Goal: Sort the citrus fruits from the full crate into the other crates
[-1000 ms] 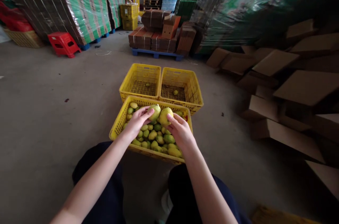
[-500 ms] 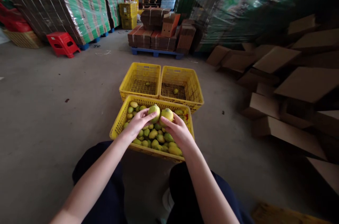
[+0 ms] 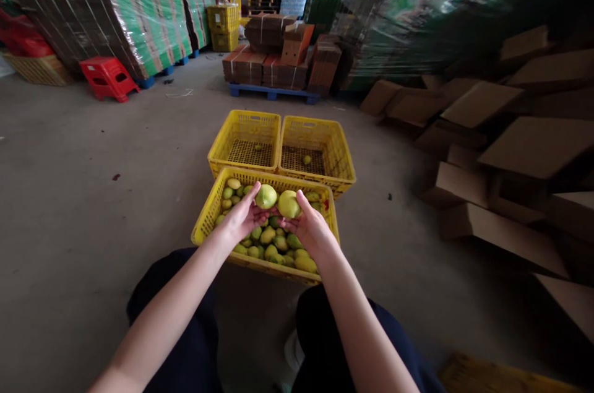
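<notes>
My left hand (image 3: 244,220) holds a yellow-green lemon (image 3: 266,197), thumb on its left side and fingers underneath. In my right hand (image 3: 312,226) rests a second, yellower lemon (image 3: 288,204), with the thumb along its right side and the fingers below. Both fruits are held side by side, a small gap between them, over a yellow plastic crate (image 3: 206,210). Many green and yellow lemons (image 3: 268,235) lie in that crate; my hands hide part of them.
Two more yellow crates, one at left (image 3: 221,140) and one at right (image 3: 343,151), stand just beyond, each with a small fruit inside. Cardboard boxes (image 3: 505,232) pile up on the right. A red stool (image 3: 109,78) and a blue pallet (image 3: 273,93) of flattened cartons are farther off.
Both lemons have turned in my hands, showing different sides. My fingers have opened and shifted beneath them, and the fruits sit slightly farther apart.
</notes>
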Tool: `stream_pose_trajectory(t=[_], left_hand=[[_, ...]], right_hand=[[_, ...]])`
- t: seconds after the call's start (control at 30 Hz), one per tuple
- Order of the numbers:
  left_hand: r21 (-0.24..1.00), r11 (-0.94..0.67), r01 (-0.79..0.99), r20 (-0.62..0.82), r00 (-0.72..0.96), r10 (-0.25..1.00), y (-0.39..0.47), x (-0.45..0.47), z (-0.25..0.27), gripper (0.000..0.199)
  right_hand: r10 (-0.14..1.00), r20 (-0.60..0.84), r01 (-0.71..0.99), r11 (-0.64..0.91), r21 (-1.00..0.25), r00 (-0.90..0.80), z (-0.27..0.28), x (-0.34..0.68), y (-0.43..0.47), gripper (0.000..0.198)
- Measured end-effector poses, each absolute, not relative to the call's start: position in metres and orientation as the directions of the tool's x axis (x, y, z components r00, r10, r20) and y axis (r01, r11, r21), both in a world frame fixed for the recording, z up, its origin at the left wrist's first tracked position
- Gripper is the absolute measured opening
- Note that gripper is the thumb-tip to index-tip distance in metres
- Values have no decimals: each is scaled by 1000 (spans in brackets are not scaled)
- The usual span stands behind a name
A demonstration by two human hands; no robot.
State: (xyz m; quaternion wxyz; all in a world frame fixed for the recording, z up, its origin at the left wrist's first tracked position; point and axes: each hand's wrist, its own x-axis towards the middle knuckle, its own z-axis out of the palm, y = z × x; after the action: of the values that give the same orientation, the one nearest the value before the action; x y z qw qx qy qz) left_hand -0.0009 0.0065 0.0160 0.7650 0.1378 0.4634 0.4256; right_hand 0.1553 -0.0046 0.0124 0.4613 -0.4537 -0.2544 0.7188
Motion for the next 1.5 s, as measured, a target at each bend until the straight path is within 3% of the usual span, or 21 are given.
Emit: stream_pose_trajectory(t=[0.1,0.23,0.37,0.5,0.6,0.7,0.77,0.87,1.1,1.2,1.27,1.37,1.5], left_hand=[[599,607,-522,-596,215,774,6,-2,16,38],[586,609,-535,-607,207,767,7,-3,14,41],[560,631,-536,-620,234,749,8,-2,10,40],[681,504,-531,-531,115,839,7,1,4,31],[872,236,-429,-300,-87,950,5,2,4,35],[971,-46,-234,2,-185,983,3,-1,8,52],[977,-178,-121,156,-170,973,0,-3,12,53],[960,-279,-29,273,-132,953,-4,-5,12,51],[933,-359,34,360,-51,931,-5,-4,5,46],[953,-299,-54,295,-67,953,-3,-4,9,49],[965,-207,-163,203,-42,978,-2,-6,13,52],[936,-35,-352,47,27,999,1,-10,18,45],[806,191,-561,-135,139,981,3,-13,19,33]], right_hand=[[859,-478,-456,-505,-733,-183,16,156,-4,35],[784,-576,-460,-611,-645,-233,20,157,-3,50],[756,-595,-494,-641,-588,-273,19,158,-1,54],[829,-524,-480,-548,-685,-198,12,156,-2,41],[948,-311,-364,-265,-893,72,8,155,-4,34],[958,53,-45,69,-997,282,10,157,-9,45],[922,241,163,199,-966,304,12,158,-12,45],[880,402,341,308,-888,252,13,158,-15,41],[800,576,447,460,-767,166,9,154,-17,36],[821,543,405,443,-800,174,11,156,-16,34],[881,444,254,398,-882,163,13,157,-16,41],[974,209,-63,215,-975,84,17,159,-15,45],[1000,0,-292,-4,-956,-11,19,159,-12,32]])
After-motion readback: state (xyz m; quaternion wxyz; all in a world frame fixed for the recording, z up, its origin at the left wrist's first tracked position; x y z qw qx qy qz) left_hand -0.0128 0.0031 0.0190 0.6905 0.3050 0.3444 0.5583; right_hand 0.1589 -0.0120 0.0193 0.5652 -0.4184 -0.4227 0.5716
